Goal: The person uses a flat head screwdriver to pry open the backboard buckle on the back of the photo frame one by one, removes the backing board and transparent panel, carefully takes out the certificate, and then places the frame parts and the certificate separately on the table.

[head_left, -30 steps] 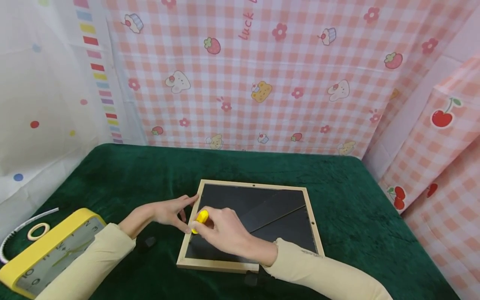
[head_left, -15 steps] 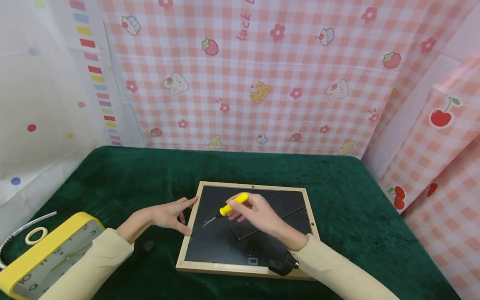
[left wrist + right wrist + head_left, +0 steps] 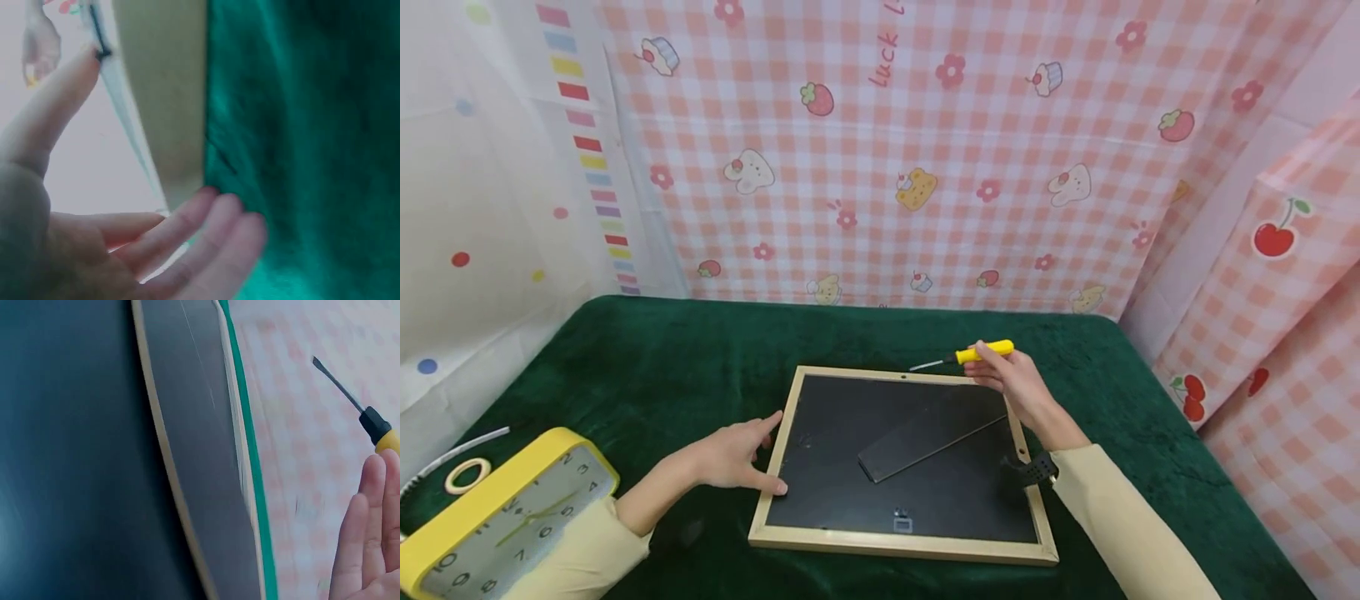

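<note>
Screwdriver [image 3: 967,356] and frame [image 3: 917,446].
Screwdriver yellow-handled, held tip leftward near the frame's far edge; frame wood-rimmed, lying flat, black panel up.

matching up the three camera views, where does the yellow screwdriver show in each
Head: yellow screwdriver right of centre, held in the right hand.
Left wrist: yellow screwdriver probably the small blur at upper left, by the right hand.
Right wrist: yellow screwdriver at the right edge, handle cut off.
Shared landmark: green cloth, in all three.
</note>
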`<state>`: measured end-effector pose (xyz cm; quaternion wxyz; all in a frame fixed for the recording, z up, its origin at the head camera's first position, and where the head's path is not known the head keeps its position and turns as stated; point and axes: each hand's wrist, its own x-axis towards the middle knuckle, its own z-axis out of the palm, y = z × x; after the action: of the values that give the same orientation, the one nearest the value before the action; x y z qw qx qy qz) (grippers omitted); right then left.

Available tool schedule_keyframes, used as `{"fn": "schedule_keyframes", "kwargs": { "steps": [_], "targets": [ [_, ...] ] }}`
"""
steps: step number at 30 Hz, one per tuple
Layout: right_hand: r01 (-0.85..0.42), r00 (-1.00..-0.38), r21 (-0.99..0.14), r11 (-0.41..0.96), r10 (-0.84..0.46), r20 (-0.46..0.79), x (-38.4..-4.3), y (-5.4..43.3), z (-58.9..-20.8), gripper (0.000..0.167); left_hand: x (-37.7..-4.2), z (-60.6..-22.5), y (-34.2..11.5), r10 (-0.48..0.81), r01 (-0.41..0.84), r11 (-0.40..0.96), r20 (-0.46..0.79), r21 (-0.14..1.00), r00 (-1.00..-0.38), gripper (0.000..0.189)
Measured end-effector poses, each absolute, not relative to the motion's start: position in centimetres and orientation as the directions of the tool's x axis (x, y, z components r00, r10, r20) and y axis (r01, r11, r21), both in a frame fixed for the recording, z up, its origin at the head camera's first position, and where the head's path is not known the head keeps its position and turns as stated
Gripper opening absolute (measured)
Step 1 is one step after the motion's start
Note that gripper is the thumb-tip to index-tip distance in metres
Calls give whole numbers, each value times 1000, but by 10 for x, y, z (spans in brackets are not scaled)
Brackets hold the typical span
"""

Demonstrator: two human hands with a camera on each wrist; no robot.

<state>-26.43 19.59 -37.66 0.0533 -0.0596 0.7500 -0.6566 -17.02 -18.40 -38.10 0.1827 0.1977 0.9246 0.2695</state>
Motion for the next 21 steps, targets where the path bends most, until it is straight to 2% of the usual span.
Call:
{"fn": "schedule_keyframes", "kwargs": {
  "steps": [5,9,14,21],
  "targets": [
    [74,-995,-976,205,-52,-86,-281,225,-388,65,-149,-374,-183,454,241,824,-344,513,-822,109],
    [132,-988,-971,197,-48,-144,-286,236,-395,72,-135,-373,-179,440,253,863,-408,436,-800,114],
    [185,-974,-970,160,-104,-203,-288,239,-399,76,-128,-377,-175,439,298,872,-355,388,-825,112],
    [218,-958,-956,195,-145,-248,-288,246,-398,76,-137,-381,-185,472,338,830,-238,443,-849,104]
  ]
}}
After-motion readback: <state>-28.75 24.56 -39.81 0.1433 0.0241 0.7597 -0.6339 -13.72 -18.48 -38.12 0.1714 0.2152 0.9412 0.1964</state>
